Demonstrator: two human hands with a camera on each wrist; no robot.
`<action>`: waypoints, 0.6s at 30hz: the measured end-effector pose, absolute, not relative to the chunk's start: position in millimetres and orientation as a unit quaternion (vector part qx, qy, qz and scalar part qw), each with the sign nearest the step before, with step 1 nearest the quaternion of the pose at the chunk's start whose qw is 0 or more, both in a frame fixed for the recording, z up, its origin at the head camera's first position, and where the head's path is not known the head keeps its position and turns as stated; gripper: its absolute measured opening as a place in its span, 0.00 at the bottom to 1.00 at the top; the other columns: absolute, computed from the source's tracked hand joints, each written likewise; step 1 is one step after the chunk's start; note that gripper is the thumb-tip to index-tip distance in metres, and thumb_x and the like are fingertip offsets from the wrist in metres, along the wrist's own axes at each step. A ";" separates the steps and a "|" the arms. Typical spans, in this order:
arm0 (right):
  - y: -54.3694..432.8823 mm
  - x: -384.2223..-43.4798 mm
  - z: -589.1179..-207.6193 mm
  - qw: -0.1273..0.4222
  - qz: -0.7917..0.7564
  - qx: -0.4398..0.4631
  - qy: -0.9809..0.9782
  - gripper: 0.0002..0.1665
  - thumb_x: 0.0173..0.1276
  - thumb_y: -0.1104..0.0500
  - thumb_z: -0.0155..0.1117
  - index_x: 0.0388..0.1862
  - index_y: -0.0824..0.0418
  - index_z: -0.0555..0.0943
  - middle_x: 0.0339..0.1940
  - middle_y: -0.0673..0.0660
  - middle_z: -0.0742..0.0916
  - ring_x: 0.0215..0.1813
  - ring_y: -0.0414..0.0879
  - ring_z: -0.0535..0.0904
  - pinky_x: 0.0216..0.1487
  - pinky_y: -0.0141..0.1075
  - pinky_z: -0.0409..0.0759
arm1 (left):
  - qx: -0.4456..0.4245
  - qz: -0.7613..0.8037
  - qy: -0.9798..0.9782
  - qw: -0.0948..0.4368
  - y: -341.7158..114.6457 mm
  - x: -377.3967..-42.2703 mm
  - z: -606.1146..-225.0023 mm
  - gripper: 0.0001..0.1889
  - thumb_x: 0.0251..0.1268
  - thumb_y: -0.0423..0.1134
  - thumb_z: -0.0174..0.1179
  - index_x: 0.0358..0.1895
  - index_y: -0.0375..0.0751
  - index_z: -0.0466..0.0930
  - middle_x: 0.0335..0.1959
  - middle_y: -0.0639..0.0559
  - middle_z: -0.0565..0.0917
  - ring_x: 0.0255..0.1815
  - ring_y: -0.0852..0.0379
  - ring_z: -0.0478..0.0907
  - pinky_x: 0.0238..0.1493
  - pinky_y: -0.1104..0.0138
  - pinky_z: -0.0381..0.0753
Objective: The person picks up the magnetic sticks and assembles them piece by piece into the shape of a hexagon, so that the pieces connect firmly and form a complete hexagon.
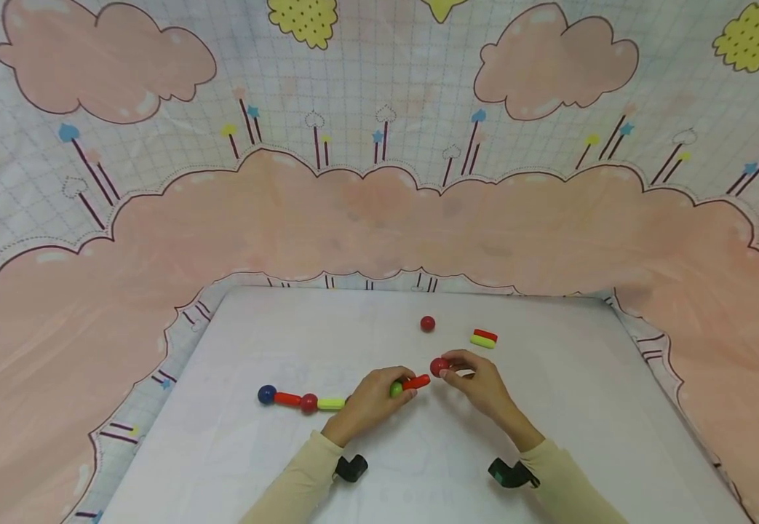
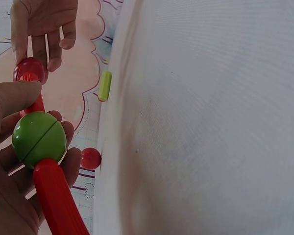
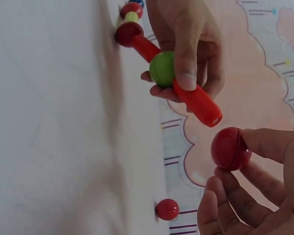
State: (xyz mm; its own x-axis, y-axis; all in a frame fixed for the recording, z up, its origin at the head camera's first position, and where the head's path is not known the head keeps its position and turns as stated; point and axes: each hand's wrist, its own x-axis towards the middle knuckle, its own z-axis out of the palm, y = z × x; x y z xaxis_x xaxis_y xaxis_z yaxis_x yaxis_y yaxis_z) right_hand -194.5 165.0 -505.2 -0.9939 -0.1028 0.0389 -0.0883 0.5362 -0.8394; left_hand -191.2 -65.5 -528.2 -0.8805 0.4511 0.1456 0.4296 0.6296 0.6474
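Observation:
A row of joined balls and rods runs leftward from my left hand point(image 1: 369, 399): a blue ball point(image 1: 266, 395), a red rod point(image 1: 287, 399), a red ball point(image 1: 309, 404) and a yellow-green rod point(image 1: 331, 404) show. My left thumb and fingers grip its right end, a green ball point(image 3: 161, 69) with a red end rod point(image 3: 203, 108) pointing at the other hand. My right hand point(image 1: 484, 384) pinches a glossy red ball point(image 3: 230, 149) between thumb and fingers. In the right wrist view, a small gap separates that ball from the rod's free tip.
Farther back on the white table point(image 1: 562, 364) lies a loose red ball point(image 1: 428, 324). To its right, a red rod point(image 1: 485, 335) and a yellow-green rod point(image 1: 482, 341) lie side by side. A cloud-patterned cloth point(image 1: 379, 225) hangs behind the table.

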 end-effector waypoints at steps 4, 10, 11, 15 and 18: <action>162.3 -191.8 -505.3 0.007 -0.480 -0.059 0.875 0.17 0.63 0.56 0.71 0.52 0.54 0.83 0.47 0.51 0.87 0.50 0.46 0.80 0.48 0.34 0.78 | 0.250 0.352 0.902 0.007 -65.5 -192.5 -528.0 0.13 0.66 0.45 0.64 0.52 0.51 0.81 0.42 0.60 0.85 0.40 0.63 0.75 0.51 0.63 0.79; 158.9 -190.4 -509.2 0.011 -0.485 -0.064 0.872 0.17 0.63 0.56 0.71 0.51 0.53 0.83 0.46 0.51 0.87 0.49 0.45 0.80 0.48 0.32 0.79 | 0.247 0.349 0.904 0.006 -66.5 -194.1 -528.1 0.12 0.66 0.46 0.64 0.51 0.52 0.81 0.41 0.60 0.84 0.38 0.63 0.74 0.48 0.66 0.78; 158.3 -190.1 -509.6 0.011 -0.487 -0.065 0.871 0.17 0.63 0.56 0.72 0.51 0.53 0.83 0.46 0.51 0.87 0.49 0.45 0.80 0.49 0.32 0.79 | 0.248 0.349 0.904 0.005 -66.8 -194.4 -528.2 0.12 0.66 0.46 0.64 0.51 0.52 0.81 0.41 0.60 0.84 0.38 0.64 0.74 0.47 0.66 0.78; 157.5 -187.8 -510.4 0.012 -0.500 -0.061 0.864 0.17 0.62 0.57 0.72 0.51 0.53 0.82 0.45 0.52 0.87 0.47 0.45 0.81 0.48 0.32 0.81 | 0.258 0.347 0.902 0.002 -65.6 -193.8 -526.7 0.14 0.67 0.45 0.64 0.53 0.52 0.79 0.38 0.59 0.84 0.37 0.63 0.74 0.47 0.66 0.78; 156.3 -186.0 -511.0 0.021 -0.513 -0.059 0.856 0.17 0.62 0.58 0.72 0.51 0.54 0.82 0.46 0.53 0.87 0.47 0.45 0.81 0.48 0.32 0.83 | 0.268 0.336 0.903 -0.004 -62.7 -193.6 -525.0 0.17 0.66 0.45 0.64 0.56 0.51 0.77 0.39 0.58 0.84 0.37 0.63 0.75 0.46 0.67 0.79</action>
